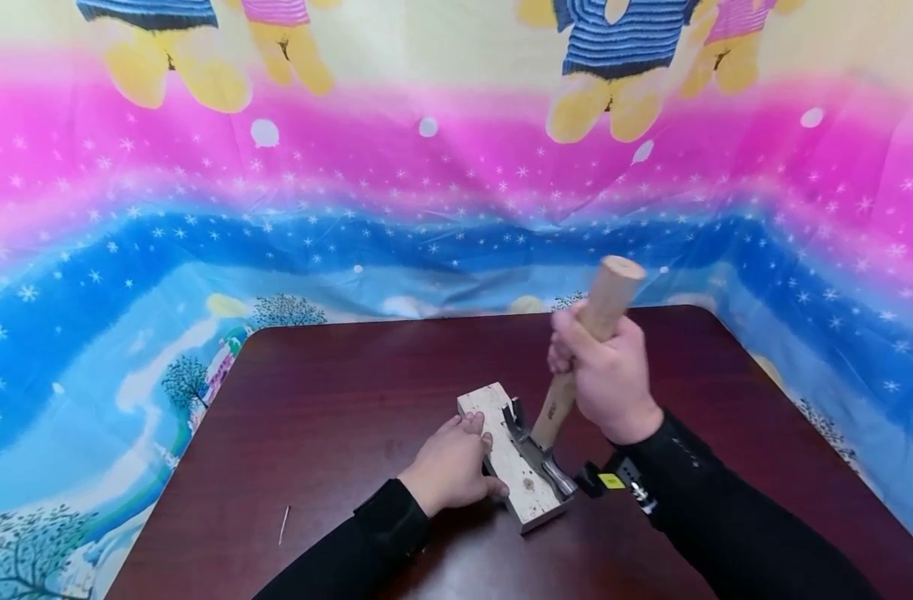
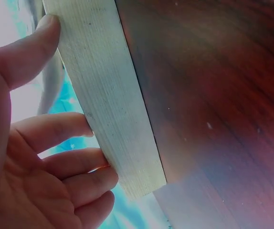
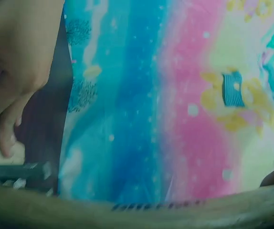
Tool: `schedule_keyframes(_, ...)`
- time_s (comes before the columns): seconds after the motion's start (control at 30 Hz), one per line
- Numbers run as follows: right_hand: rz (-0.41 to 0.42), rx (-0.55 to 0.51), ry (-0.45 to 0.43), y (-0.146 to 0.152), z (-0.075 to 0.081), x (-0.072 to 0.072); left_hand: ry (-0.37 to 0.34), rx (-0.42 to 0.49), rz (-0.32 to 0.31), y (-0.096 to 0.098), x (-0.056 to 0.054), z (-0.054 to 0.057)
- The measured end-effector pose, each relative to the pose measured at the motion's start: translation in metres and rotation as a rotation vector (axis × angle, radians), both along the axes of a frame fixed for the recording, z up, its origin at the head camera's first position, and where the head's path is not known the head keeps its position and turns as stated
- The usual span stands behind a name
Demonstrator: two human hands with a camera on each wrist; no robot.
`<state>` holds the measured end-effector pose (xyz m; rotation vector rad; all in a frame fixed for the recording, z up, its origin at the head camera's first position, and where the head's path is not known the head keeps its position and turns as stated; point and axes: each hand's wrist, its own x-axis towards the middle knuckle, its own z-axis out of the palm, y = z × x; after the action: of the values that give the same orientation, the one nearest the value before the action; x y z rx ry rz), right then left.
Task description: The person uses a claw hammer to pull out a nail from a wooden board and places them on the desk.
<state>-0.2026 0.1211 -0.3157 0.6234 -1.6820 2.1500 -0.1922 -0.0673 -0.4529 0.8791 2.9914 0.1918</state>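
A pale wooden block [image 1: 526, 481] lies slantwise on the table. My left hand [image 1: 452, 462] rests along its left side, fingertips on the edge and thumb nearer me; the left wrist view shows these fingers loosely bent against the block's edge [image 2: 103, 81]. My right hand [image 1: 609, 375] grips a claw hammer [image 1: 554, 408] high on its wooden handle, whose thick end points up. Its metal head is down at the block's top face, with the claw toward the far end and the striking face near the right edge. In the right wrist view, the hammer handle [image 3: 151, 210] crosses the bottom.
A thin nail-like piece [image 1: 284, 525] lies on the dark reddish table [image 1: 336, 400] to the left. A printed cloth [image 1: 426, 242] with snowflakes and bears hangs behind and around the table. A strap-mounted device [image 1: 609, 481] is at my right wrist.
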Motion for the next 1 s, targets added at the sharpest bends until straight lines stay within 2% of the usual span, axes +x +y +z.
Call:
schedule_keyframes(0.13, 0.128, -0.180, 0.065, 0.018, -0.004, 0.009, 0.014, 0.008, 0.002, -0.006, -0.001, -0.001)
schedule_keyframes(0.3, 0.225, -0.298, 0.143, 0.033, -0.010, 0.024, 0.018, 0.003, -0.016, -0.005, 0.001, -0.001)
schedule_keyframes(0.53, 0.505, -0.469, 0.293, 0.061, -0.011, 0.031, 0.020, 0.015, -0.030, 0.001, 0.001, -0.002)
schedule_keyframes(0.67, 0.644, -0.521, 0.319, 0.074, -0.006, 0.031, -0.004, 0.023, -0.053, -0.001, -0.002, -0.001)
schedule_keyframes(0.87, 0.758, -0.557, 0.358, 0.089, 0.013, 0.035, -0.081, 0.039, -0.064, -0.006, -0.009, 0.003)
schedule_keyframes(1.0, 0.809, -0.540, 0.384, 0.099, 0.024, 0.040, -0.106, 0.038, -0.064, -0.009, -0.015, 0.002)
